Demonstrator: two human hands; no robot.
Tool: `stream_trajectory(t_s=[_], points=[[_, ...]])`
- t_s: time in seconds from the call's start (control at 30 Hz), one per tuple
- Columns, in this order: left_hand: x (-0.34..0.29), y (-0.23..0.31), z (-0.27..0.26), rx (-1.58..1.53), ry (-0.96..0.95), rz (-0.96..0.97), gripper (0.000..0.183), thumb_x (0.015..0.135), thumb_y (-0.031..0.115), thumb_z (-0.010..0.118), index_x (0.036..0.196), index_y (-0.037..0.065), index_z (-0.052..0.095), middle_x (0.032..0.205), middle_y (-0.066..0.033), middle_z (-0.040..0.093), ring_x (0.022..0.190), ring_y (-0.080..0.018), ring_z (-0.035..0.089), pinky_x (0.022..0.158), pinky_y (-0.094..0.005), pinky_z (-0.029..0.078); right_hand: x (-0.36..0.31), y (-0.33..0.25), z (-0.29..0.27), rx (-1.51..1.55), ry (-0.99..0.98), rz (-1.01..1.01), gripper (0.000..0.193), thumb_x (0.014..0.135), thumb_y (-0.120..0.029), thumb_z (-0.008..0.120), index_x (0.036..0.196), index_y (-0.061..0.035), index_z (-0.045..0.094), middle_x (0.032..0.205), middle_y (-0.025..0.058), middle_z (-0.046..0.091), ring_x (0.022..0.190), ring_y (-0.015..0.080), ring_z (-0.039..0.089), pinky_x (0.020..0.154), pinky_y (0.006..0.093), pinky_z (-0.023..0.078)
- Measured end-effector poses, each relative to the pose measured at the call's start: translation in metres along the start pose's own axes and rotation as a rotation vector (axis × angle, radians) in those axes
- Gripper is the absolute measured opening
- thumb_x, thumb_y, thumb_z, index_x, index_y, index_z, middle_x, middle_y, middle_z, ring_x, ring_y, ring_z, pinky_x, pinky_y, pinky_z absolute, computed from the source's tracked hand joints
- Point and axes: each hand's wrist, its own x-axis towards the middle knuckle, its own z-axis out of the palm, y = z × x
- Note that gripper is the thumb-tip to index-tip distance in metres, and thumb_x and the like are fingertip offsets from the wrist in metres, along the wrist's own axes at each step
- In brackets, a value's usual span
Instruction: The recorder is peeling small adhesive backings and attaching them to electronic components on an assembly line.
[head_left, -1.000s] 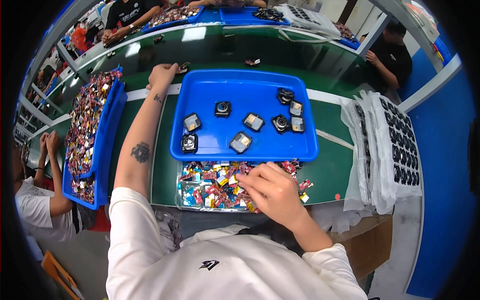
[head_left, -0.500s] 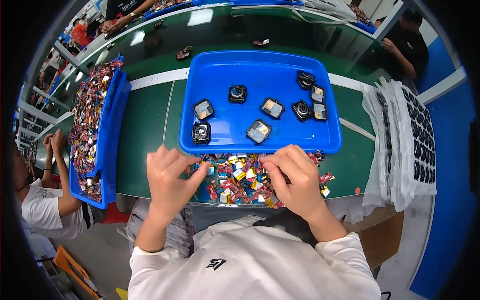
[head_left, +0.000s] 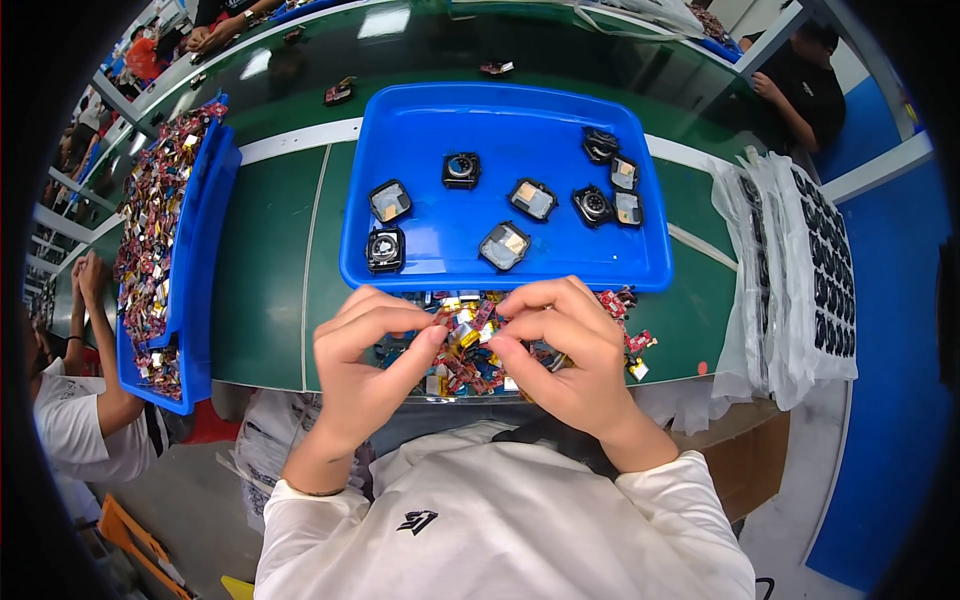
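Observation:
Both hands are close together over a loose pile of small red circuit boards with silver and yellow batteries [head_left: 462, 372]. My left hand [head_left: 372, 345] is closed in a pinch, thumb against forefinger; what it grips is too small to make out. Facing it, my right hand [head_left: 568, 345] pinches a small piece that looks like a circuit board, its pale end [head_left: 488, 332] at the fingertips. Just beyond them lies a blue tray [head_left: 500, 272]. Inside it are several black watch cases, some with pale inner faces up [head_left: 504, 246], others showing round dark backs [head_left: 385, 249].
A blue bin [head_left: 222, 190] heaped with circuit boards stands at the left. White plastic sheets of black watch parts [head_left: 822, 260] stack up at the right. Across the green bench [head_left: 262, 270], a few boards [head_left: 340, 92] lie behind the tray. Other people [head_left: 805, 95] work nearby.
My hands have come together over the pile. The left thumb and forefinger, apart before, are now closed. The whole view has shifted slightly; the watch cases in the tray keep their places.

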Motion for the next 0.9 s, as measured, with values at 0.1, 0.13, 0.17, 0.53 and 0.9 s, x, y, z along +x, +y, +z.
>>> stream_trajectory(t_s=[0.1, 0.13, 0.17, 0.53, 0.9], points=[[0.003, 0.003, 0.016, -0.03, -0.016, -0.019, 0.014, 0.069, -0.003, 0.075, 0.081, 0.003, 0.072, 0.076, -0.0069, 0.068, 0.067, -0.0172, 0.059, 0.064, -0.0275, 0.043, 0.007, -0.013, 0.006, 0.065, 0.206, 0.194, 0.017, 0.072, -0.003, 0.074, 0.087, -0.0007, 0.068, 0.094, 0.0098, 0.063, 0.081, 0.0219, 0.058, 0.066, 0.031, 0.046], [0.006, 0.003, 0.019, 0.031, -0.031, 0.084, 0.014, 0.069, -0.002, 0.075, 0.081, 0.004, 0.072, 0.076, -0.0063, 0.068, 0.068, -0.0172, 0.059, 0.064, -0.0275, 0.043, 0.009, -0.015, 0.004, 0.103, 0.196, 0.217, 0.017, 0.071, -0.004, 0.075, 0.087, -0.0017, 0.069, 0.098, 0.0106, 0.062, 0.081, 0.0217, 0.057, 0.067, 0.0308, 0.045], [0.006, 0.004, 0.022, 0.025, -0.029, 0.084, 0.014, 0.069, -0.002, 0.075, 0.081, 0.004, 0.072, 0.076, -0.0063, 0.068, 0.068, -0.0172, 0.059, 0.064, -0.0275, 0.043, 0.009, -0.011, 0.003, 0.097, 0.193, 0.217, 0.017, 0.071, -0.004, 0.075, 0.087, -0.0017, 0.069, 0.098, 0.0106, 0.062, 0.081, 0.0217, 0.057, 0.067, 0.0308, 0.045], [-0.002, 0.014, 0.036, -0.152, -0.099, -0.148, 0.012, 0.071, -0.001, 0.074, 0.082, 0.003, 0.069, 0.079, -0.0043, 0.069, 0.067, -0.0158, 0.058, 0.062, -0.0273, 0.044, 0.008, 0.009, -0.009, 0.092, 0.075, 0.131, 0.013, 0.078, -0.001, 0.071, 0.091, 0.0011, 0.069, 0.097, 0.0111, 0.065, 0.082, 0.0149, 0.06, 0.066, 0.023, 0.046], [0.0, 0.003, 0.042, -0.186, 0.092, -0.031, 0.025, 0.073, -0.007, 0.07, 0.097, 0.003, 0.072, 0.081, -0.007, 0.069, 0.073, -0.0164, 0.059, 0.065, -0.0254, 0.044, -0.006, 0.004, -0.011, 0.089, 0.103, 0.088, 0.026, 0.065, -0.001, 0.078, 0.087, -0.003, 0.063, 0.096, 0.0118, 0.055, 0.084, 0.0158, 0.052, 0.066, 0.0254, 0.045]])
